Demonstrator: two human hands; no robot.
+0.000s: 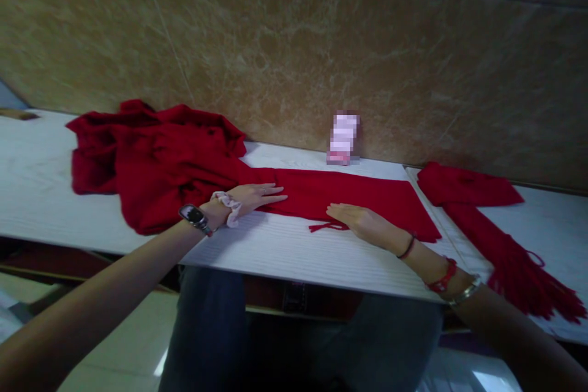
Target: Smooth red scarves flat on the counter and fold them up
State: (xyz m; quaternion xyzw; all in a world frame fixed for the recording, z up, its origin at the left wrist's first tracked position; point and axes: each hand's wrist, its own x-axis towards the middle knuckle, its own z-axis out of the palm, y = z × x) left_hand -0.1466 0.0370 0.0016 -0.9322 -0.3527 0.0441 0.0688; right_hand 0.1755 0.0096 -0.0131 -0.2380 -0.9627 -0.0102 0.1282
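Observation:
A long red scarf (307, 187) lies along the white tabletop, its right stretch flat and folded lengthwise. Its left part runs into a heap of crumpled red cloth (151, 165); where one ends and the other begins I cannot tell. My left hand (252, 197) rests flat on the scarf beside the heap, fingers stretched out. Palm down, my right hand (362, 222) lies on the scarf's near edge with its fingers extended. A few red fringe strands (328, 227) stick out beside the right fingertips.
Another red scarf with a fringed end (533, 275) lies bent at the right, past a seam in the table (220, 248). A pixelated pink and white object (343, 138) stands against the brown marbled wall (275, 55). A brown wooden piece (18, 114) sits at far left.

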